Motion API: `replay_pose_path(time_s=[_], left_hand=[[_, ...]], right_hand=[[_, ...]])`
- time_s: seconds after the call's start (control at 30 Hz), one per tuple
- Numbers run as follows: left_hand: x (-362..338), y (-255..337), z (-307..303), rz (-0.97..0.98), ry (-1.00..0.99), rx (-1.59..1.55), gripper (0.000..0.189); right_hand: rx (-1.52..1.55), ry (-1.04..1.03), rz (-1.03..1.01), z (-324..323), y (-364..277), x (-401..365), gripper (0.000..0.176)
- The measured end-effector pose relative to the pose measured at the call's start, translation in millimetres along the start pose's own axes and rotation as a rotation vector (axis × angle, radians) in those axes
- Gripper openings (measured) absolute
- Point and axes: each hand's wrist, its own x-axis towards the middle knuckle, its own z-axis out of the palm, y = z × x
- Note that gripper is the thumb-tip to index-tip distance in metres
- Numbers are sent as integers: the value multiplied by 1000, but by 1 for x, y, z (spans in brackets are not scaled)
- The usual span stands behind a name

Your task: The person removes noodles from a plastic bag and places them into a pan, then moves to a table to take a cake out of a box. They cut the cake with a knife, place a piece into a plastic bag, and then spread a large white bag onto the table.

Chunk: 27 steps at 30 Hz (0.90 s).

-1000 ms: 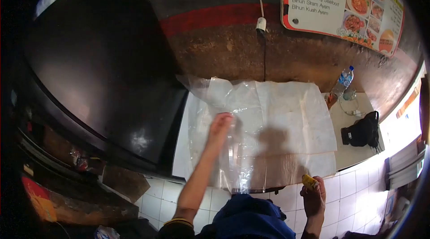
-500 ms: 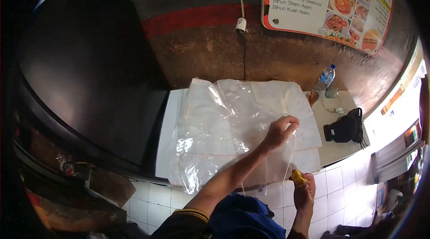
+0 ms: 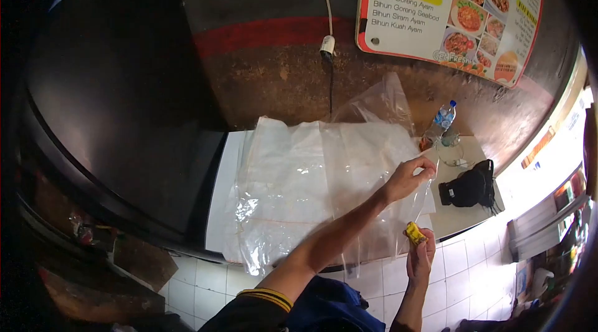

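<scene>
Clear plastic sheeting point(image 3: 280, 238) lies in glossy folds over white sheets point(image 3: 286, 157) on the table. My left hand point(image 3: 411, 177) reaches across to the right side, its fingers closed on an edge of the plastic. From there a strip of the plastic hangs down towards my right hand point(image 3: 422, 258). That hand is closed around a small yellow object point(image 3: 415, 233) with dark marks, whose kind I cannot make out. Behind my left hand, a loose part of the plastic point(image 3: 383, 104) stands up against the wall.
On the table's right end are a water bottle point(image 3: 443, 117) with a blue cap, a glass jar point(image 3: 450, 139) and a black bag point(image 3: 467, 187). A large black panel point(image 3: 124, 114) borders the left side. A cable with a socket point(image 3: 327, 48) hangs by a menu board point(image 3: 448, 14).
My left hand has moved right, drawing the plastic edge with it. The plastic's far part has risen against the wall. My right hand still holds the yellow object, now turned slightly.
</scene>
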Motion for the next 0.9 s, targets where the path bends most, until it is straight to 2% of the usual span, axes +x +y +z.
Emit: replay_pose_path(time_s=[0.13, 0.3, 0.37, 0.5, 0.57, 0.7, 0.77, 0.83, 0.9], left_hand=[[21, -3, 14, 3, -89, -69, 18], [51, -8, 48, 21, -139, -103, 19], [63, -15, 64, -30, -155, -93, 19], [86, -65, 95, -69, -144, -7, 20], [96, -89, 108, -67, -58, -1, 20], [101, -130, 124, -180, -56, -69, 19], [103, -155, 129, -193, -81, -134, 18], [102, -176, 132, -261, -179, -177, 29], [93, -181, 134, -285, -195, -77, 32]], right_hand=[[125, -38, -39, -1, -1, 6, 44], [198, 73, -89, -19, -4, 3, 41], [207, 87, -114, -29, -9, 0, 40], [194, 219, -199, -51, -16, -16, 40], [177, 273, -159, -62, -22, -27, 41], [131, 343, -196, -75, -34, -46, 41], [115, 372, -212, -85, -34, -52, 40], [118, 506, -176, -90, -39, -57, 46], [139, 545, -166, -101, -41, -65, 46]])
